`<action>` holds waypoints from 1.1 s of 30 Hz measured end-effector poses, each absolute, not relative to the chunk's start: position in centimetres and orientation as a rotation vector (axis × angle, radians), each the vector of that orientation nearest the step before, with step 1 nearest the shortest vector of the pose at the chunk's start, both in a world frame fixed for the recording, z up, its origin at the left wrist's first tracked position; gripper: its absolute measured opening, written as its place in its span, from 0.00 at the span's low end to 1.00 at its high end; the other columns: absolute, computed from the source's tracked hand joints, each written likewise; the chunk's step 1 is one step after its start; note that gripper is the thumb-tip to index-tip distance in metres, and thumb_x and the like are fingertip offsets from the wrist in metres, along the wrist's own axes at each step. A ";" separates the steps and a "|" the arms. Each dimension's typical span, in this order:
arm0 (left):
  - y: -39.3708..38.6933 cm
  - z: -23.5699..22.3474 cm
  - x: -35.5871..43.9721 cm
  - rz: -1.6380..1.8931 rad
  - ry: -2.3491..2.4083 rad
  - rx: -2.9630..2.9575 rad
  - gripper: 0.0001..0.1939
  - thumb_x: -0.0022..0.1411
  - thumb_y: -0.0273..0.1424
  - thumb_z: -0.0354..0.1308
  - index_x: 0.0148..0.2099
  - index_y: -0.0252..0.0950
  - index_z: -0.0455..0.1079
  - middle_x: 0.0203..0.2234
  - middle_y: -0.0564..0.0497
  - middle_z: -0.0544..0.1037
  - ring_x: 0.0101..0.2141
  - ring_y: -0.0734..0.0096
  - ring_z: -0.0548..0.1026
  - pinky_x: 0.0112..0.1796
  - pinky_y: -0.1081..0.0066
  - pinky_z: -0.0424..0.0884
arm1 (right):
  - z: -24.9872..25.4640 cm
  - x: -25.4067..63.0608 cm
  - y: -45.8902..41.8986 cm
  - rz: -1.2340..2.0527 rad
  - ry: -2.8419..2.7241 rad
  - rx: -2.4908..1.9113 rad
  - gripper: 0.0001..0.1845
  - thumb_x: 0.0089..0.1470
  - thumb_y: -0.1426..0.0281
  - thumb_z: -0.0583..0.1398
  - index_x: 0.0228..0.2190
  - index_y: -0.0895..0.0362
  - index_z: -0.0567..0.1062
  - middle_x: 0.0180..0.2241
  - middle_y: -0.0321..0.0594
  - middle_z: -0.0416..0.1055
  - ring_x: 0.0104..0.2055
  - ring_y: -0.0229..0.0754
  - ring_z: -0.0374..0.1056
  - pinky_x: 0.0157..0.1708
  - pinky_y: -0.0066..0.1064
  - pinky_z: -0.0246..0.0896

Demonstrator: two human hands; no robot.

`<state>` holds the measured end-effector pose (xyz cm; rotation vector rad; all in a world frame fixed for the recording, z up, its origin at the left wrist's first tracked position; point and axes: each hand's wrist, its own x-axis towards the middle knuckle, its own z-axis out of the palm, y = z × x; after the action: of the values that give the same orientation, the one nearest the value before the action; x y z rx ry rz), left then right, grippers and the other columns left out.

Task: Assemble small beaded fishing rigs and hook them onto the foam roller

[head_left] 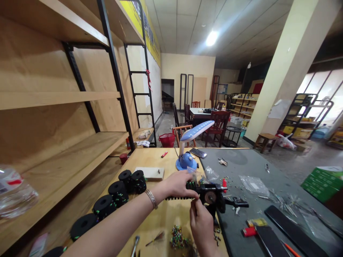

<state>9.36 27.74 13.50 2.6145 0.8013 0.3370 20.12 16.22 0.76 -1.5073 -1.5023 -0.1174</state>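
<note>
A black clamp-like device [211, 194] with a round metal disc stands at the table's middle. From its left side runs a black ridged rod [174, 198] with green bits near the hand. My left hand [180, 185] reaches over this rod, its fingers curled around it and the thumb along the near side. Just below the device my right hand [202, 226] is closed in a pinch, its fingertips near my left thumb. What it pinches is hidden. A pile of small multicoloured pieces [178, 236] lies below, left of my right hand.
Several black rolls [104, 205] stand along the left edge. A blue desk lamp [186, 160] and a phone [198, 153] are behind the device. On the grey mat lie plastic bags [253, 184], a long black case [292, 228] and a red lighter [249, 232]. Wooden shelves rise at left.
</note>
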 end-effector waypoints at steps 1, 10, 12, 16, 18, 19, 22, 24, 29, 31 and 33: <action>27.5 13.7 9.2 0.306 0.820 2.619 0.27 0.49 0.55 0.59 0.41 0.38 0.73 0.40 0.45 0.79 0.42 0.52 0.74 0.41 0.65 0.68 | 0.6 20.1 16.2 -0.117 -1.498 -1.495 0.15 0.63 0.67 0.47 0.30 0.56 0.69 0.21 0.38 0.68 0.21 0.40 0.64 0.22 0.26 0.54; 28.3 14.6 9.9 0.140 0.894 2.569 0.17 0.64 0.43 0.47 0.39 0.38 0.71 0.35 0.47 0.80 0.35 0.60 0.77 0.35 0.68 0.69 | 0.4 20.2 16.2 -0.087 -1.479 -1.525 0.14 0.62 0.67 0.48 0.24 0.53 0.63 0.19 0.32 0.62 0.19 0.36 0.60 0.21 0.24 0.52; 28.2 14.4 10.4 0.152 0.912 2.575 0.16 0.65 0.40 0.46 0.36 0.38 0.72 0.35 0.46 0.81 0.36 0.59 0.77 0.36 0.67 0.69 | 0.4 20.2 16.2 -0.068 -1.475 -1.534 0.14 0.62 0.67 0.48 0.25 0.53 0.63 0.19 0.31 0.62 0.18 0.36 0.59 0.21 0.24 0.52; 27.1 14.2 10.6 0.257 0.963 2.607 0.18 0.67 0.37 0.42 0.39 0.36 0.71 0.37 0.41 0.80 0.39 0.54 0.76 0.37 0.63 0.68 | 0.4 20.3 16.2 -0.069 -1.453 -1.531 0.14 0.61 0.67 0.48 0.24 0.53 0.62 0.18 0.30 0.60 0.18 0.36 0.57 0.20 0.23 0.50; 26.5 14.3 10.2 0.286 0.930 2.626 0.19 0.66 0.41 0.43 0.42 0.36 0.70 0.38 0.41 0.79 0.39 0.53 0.76 0.37 0.63 0.67 | 0.5 20.4 16.2 -0.061 -1.447 -1.518 0.14 0.61 0.66 0.49 0.23 0.53 0.61 0.18 0.30 0.59 0.18 0.36 0.57 0.20 0.23 0.50; 26.4 14.4 9.8 0.282 0.900 2.633 0.20 0.65 0.44 0.45 0.42 0.36 0.70 0.38 0.41 0.79 0.39 0.53 0.76 0.37 0.64 0.67 | 0.5 20.3 16.2 -0.054 -1.444 -1.510 0.14 0.61 0.66 0.49 0.23 0.53 0.61 0.18 0.30 0.59 0.19 0.36 0.58 0.20 0.23 0.51; 26.5 14.7 8.9 0.233 0.811 2.640 0.22 0.59 0.50 0.52 0.42 0.37 0.70 0.38 0.44 0.79 0.37 0.55 0.76 0.35 0.66 0.68 | 0.8 20.3 16.1 -0.038 -1.429 -1.480 0.13 0.61 0.66 0.49 0.24 0.54 0.63 0.18 0.30 0.60 0.19 0.35 0.58 0.21 0.22 0.52; 26.8 14.7 8.5 0.188 0.768 2.636 0.23 0.56 0.50 0.56 0.43 0.37 0.70 0.38 0.44 0.79 0.37 0.55 0.76 0.34 0.66 0.69 | 1.1 20.2 15.9 -0.036 -1.418 -1.465 0.14 0.61 0.66 0.50 0.24 0.54 0.63 0.18 0.29 0.59 0.18 0.35 0.57 0.21 0.22 0.51; 27.5 14.4 8.6 0.119 0.732 2.624 0.23 0.58 0.49 0.53 0.44 0.36 0.71 0.38 0.42 0.79 0.37 0.54 0.76 0.34 0.65 0.69 | 2.1 20.1 15.7 -0.004 -1.406 -1.424 0.14 0.61 0.66 0.50 0.24 0.54 0.64 0.18 0.28 0.57 0.18 0.34 0.56 0.20 0.22 0.50; 27.8 14.3 8.7 0.097 0.712 2.616 0.23 0.58 0.50 0.54 0.43 0.36 0.72 0.37 0.43 0.79 0.36 0.55 0.76 0.34 0.66 0.69 | 2.5 19.9 15.8 0.006 -1.394 -1.402 0.14 0.60 0.66 0.50 0.24 0.54 0.65 0.17 0.28 0.56 0.18 0.34 0.56 0.20 0.22 0.50; 28.1 14.2 8.8 0.078 0.690 2.609 0.23 0.56 0.50 0.55 0.43 0.36 0.72 0.37 0.44 0.79 0.36 0.56 0.77 0.34 0.66 0.69 | 2.9 19.8 15.9 0.019 -1.383 -1.391 0.15 0.60 0.66 0.51 0.23 0.54 0.65 0.17 0.28 0.55 0.18 0.34 0.55 0.19 0.22 0.50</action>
<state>8.80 28.10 14.17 2.6093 0.6904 0.0777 19.75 15.90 2.87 -1.3908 -1.3830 0.0193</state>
